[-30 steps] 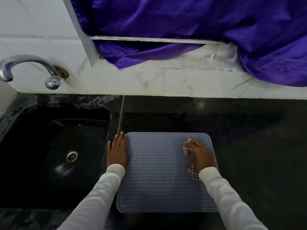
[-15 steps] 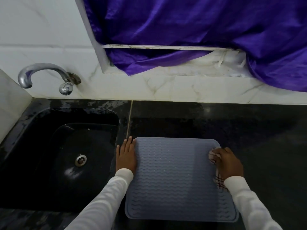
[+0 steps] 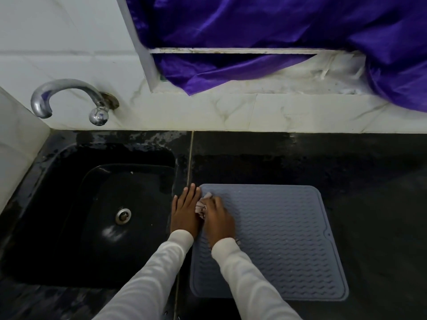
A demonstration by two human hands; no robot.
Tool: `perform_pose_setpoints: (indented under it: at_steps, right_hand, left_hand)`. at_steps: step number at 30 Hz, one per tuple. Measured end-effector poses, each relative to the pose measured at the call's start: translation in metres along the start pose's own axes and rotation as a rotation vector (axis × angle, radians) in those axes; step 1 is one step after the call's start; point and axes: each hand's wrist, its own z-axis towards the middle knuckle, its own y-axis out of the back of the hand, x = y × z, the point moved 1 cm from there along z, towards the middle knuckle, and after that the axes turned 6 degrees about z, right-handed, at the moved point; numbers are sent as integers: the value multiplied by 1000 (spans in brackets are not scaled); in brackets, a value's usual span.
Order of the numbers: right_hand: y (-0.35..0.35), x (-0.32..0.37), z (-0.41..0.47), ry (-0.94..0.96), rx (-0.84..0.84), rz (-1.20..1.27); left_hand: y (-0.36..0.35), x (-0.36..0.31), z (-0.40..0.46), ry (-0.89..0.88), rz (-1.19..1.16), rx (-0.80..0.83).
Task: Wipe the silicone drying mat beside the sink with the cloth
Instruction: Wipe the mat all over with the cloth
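Observation:
A grey-blue silicone drying mat with a wavy ridged surface lies flat on the black counter, just right of the sink. My left hand rests flat with straight fingers on the mat's left edge. My right hand grips a bunched checked cloth and presses it on the mat's far left part, right beside my left hand. Most of the cloth is hidden under my right hand.
A black sink with a metal drain lies to the left, a chrome tap above it on the white tiled wall. A purple curtain hangs over the ledge behind. Black counter stretches right of the mat.
My right hand has swept the cloth from the mat's right edge across to its left side, next to my left hand. My left hand stays at the left edge.

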Motion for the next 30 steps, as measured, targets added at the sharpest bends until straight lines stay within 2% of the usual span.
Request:
perform_pose_setpoints:
  at_steps: [4, 8, 15, 17, 22, 27, 30]
  right_hand:
    - [9, -18, 0, 121, 55, -84]
    - [37, -41, -1, 95, 78, -125]
    - [91, -103, -23, -134, -67, -35]
    - [107, -129, -30, -175, -133, -108]
    - [132, -179, -36, -375, -154, -208]
    - [149, -181, -28, -602, -159, -183]
    - [143, -155, -18, -544, -136, -167]
  left_hand:
    - [0, 0, 1, -25, 13, 5]
    - [-3, 2, 1, -44, 30, 26]
    - [8, -5, -1, -48, 2, 75]
    - [9, -3, -1, -52, 0, 83]
    - [9, 0, 0, -85, 12, 67]
    - [14, 2, -2, -118, -14, 93]
    - [11, -2, -2, -97, -16, 125]
